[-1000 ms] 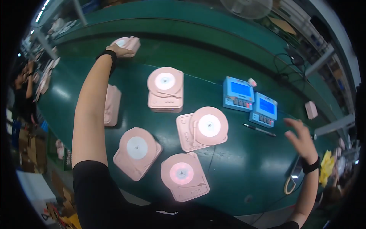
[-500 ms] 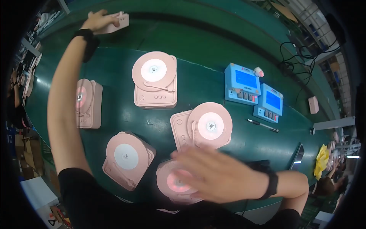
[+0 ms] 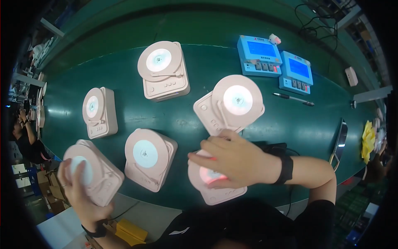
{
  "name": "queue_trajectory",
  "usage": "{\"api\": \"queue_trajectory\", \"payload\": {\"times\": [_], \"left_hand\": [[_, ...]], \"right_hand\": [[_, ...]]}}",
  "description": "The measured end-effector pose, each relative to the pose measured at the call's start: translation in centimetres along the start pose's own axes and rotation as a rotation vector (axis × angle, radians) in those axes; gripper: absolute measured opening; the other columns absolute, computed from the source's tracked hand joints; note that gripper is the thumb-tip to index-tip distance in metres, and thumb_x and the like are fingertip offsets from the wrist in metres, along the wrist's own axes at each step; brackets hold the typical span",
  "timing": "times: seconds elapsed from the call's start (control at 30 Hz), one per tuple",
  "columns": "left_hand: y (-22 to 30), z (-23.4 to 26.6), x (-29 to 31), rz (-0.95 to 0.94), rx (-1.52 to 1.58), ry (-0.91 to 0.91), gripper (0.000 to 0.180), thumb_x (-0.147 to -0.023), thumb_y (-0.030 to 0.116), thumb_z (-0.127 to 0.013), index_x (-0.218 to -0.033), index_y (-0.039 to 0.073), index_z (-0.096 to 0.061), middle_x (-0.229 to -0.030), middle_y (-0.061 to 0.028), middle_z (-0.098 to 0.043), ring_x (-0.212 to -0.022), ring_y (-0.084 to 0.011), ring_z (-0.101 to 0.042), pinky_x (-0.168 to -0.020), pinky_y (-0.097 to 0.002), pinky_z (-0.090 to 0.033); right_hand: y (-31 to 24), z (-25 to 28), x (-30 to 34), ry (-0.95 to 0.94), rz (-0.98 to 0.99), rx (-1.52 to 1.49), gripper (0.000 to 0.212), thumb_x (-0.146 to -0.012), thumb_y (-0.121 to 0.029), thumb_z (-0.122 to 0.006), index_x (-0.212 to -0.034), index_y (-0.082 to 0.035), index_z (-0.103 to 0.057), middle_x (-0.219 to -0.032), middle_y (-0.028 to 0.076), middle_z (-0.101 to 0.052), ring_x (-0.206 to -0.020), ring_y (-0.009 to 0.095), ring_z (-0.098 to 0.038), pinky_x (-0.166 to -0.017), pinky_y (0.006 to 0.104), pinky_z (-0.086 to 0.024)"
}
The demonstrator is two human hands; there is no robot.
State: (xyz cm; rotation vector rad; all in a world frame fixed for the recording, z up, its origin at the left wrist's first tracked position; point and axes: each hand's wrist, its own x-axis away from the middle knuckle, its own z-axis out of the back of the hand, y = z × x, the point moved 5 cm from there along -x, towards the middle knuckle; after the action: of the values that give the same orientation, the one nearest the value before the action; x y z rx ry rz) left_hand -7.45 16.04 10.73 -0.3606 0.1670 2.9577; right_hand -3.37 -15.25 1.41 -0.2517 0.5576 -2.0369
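Note:
At the near left, my left hand (image 3: 81, 195) grips a pale pink mini record player (image 3: 108, 181) with its thumb over the round disc; the player is tilted. My right hand (image 3: 236, 159) lies across another pink record player (image 3: 226, 196) at the near middle, its bent fingers over the disc, which glows reddish under them. Just beyond that hand stands a third player (image 3: 238, 99) with a bright lit centre. Another record player (image 3: 150, 159) sits between my hands. Part of the right hand's grip is hidden beneath it.
More pink players stand at the far middle (image 3: 163, 70) and at the left (image 3: 99, 112) of the green table (image 3: 137, 120). Two blue boxes with screens (image 3: 260, 56) (image 3: 295, 72), a pen (image 3: 293, 99) and a dark phone-like object (image 3: 340, 143) lie to the right. Another person (image 3: 31, 137) is at far left.
My left hand has come back from the far left edge to the near left, bringing a pink record player. My right hand has settled over the near player, and the view has shifted.

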Motion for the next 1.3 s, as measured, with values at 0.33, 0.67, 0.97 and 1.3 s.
{"api": "queue_trajectory", "payload": {"times": [0.33, 0.67, 0.97, 1.3], "left_hand": [[0.5, -6.0, 0.7, -0.287, 0.308, -0.29, 0.083, -0.037, 0.027, -0.075, -0.116, 0.009, -0.059, -0.131, -0.0231, -0.041, -0.121, -0.0431, -0.044, -0.1, -0.0467, -0.038], [8.1, -10.1, 1.7, -0.367, 0.6, -0.238, 0.109, -0.056, 0.036, -0.083, -0.148, 0.01, -0.031, -0.15, -0.0201, -0.025, -0.138, -0.0378, -0.029, -0.111, -0.0464, -0.027], [7.3, -12.7, 2.5, 0.047, 1.2, -0.465, 0.119, -0.066, 0.027, -0.077, -0.153, 0.011, 0.002, -0.153, -0.0181, -0.02, -0.14, -0.0279, -0.025, -0.115, -0.0412, -0.019], [6.5, -13.3, 2.9, 0.085, 1.274, -0.442, 0.122, -0.064, 0.024, -0.077, -0.153, 0.012, 0.005, -0.151, -0.0177, -0.022, -0.139, -0.0294, -0.027, -0.114, -0.0425, -0.02]], "right_hand": [[0.8, 2.0, 8.0, 0.011, -0.08, 0.08, 0.061, -0.076, -0.052, -0.069, -0.123, -0.015, -0.059, -0.096, 0.006, -0.054, -0.09, 0.021, -0.053, -0.081, 0.0361, -0.031], [4.9, 4.4, 19.2, 0.455, -0.366, -0.252, 0.039, -0.082, -0.032, -0.066, -0.113, -0.009, -0.063, -0.107, 0.009, -0.059, -0.101, 0.024, -0.055, -0.096, 0.0369, -0.033], [9.0, 2.3, 19.9, 0.641, -0.736, -0.652, 0.081, -0.084, -0.019, -0.063, -0.151, -0.008, -0.017, -0.148, 0.016, -0.032, -0.139, 0.027, -0.03, -0.114, 0.0368, -0.022], [9.7, 2.0, 19.5, 0.659, -0.842, -0.691, 0.084, -0.085, -0.021, -0.06, -0.151, -0.004, -0.011, -0.152, 0.02, -0.026, -0.142, 0.03, -0.025, -0.116, 0.0358, -0.015]]}}
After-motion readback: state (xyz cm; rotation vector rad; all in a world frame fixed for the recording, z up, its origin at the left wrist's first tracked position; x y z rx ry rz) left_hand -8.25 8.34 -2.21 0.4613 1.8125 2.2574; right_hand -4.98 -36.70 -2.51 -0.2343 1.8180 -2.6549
